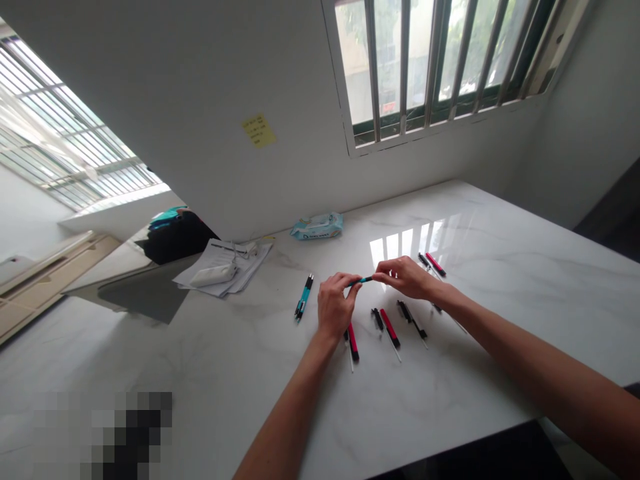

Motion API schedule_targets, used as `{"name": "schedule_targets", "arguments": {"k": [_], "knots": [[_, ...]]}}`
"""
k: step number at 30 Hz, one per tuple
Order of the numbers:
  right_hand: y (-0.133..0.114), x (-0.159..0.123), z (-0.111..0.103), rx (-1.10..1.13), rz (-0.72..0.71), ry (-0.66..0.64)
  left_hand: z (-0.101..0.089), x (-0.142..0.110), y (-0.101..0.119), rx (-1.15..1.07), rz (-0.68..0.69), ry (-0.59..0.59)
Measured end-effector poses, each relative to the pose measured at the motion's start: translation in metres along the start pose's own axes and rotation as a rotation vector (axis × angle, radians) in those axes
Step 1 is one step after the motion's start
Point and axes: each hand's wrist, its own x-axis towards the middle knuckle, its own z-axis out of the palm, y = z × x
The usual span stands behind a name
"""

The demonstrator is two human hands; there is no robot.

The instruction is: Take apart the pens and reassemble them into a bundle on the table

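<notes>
Between my two hands is a blue-and-black pen (366,279), held level above the table. My left hand (336,300) is closed on its left end, and the fingers of my right hand (400,275) pinch its right end. Two more blue pens (304,298) lie side by side to the left of my left hand. Beneath and in front of my hands lie pen parts: a red barrel (390,327) with a black end, a black pen piece (404,311), and thin white refills. Another red barrel (354,342) is partly covered by my left hand.
The parts rest on a white marbled table (240,387). Farther back are a blue wipes packet (317,227) and a stack of papers (250,270) with a white device (214,275) on it. More parts, including a red barrel (435,264), lie beyond my right forearm.
</notes>
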Motion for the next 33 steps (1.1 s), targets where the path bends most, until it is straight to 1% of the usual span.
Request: {"name": "schedule_targets", "arguments": {"k": [3,5,7,9,11,13,17,19,20,22,24,26,29,30,33], "knots": [[0.002,0.0,0.001,0.005,-0.014,0.007,-0.001,0.0,0.0,-0.023,0.006,-0.044],[0.003,0.0,0.002,0.044,-0.021,0.05,-0.001,0.0,0.0,-0.101,0.0,-0.063],[0.002,0.0,0.001,0.083,-0.016,0.112,0.0,0.001,-0.001,-0.228,-0.028,-0.035],[0.0,0.001,0.0,0.105,-0.012,0.157,0.0,0.002,-0.001,-0.374,-0.078,0.029],[-0.003,0.001,0.0,0.126,-0.024,0.159,0.0,0.002,-0.002,-0.493,-0.127,0.077],[-0.007,0.0,0.003,0.15,-0.032,0.139,0.0,0.002,-0.002,-0.552,-0.152,0.085],[-0.01,0.0,0.006,0.122,-0.044,0.13,0.0,0.001,-0.002,-0.573,-0.142,0.022],[-0.008,0.0,0.002,0.1,-0.044,0.14,-0.001,0.001,-0.002,-0.576,-0.128,-0.022],[-0.007,0.0,0.0,0.099,-0.04,0.141,-0.002,0.002,-0.003,-0.57,-0.126,-0.026],[-0.005,0.0,-0.005,0.117,-0.024,0.131,-0.003,0.004,-0.005,-0.546,-0.152,0.028],[-0.006,0.0,-0.006,0.158,-0.013,0.113,-0.003,0.005,-0.007,-0.533,-0.216,0.139],[-0.01,0.0,-0.002,0.21,-0.014,0.086,-0.001,0.005,-0.008,-0.569,-0.283,0.221],[-0.017,-0.001,0.006,0.266,-0.029,0.049,0.004,0.001,-0.007,-0.679,-0.354,0.218],[-0.017,-0.001,0.007,0.269,-0.028,0.045,0.006,0.0,-0.006,-0.699,-0.368,0.2],[-0.013,0.0,0.002,0.262,0.002,0.078,0.007,-0.002,-0.006,-0.695,-0.345,0.171]]}}
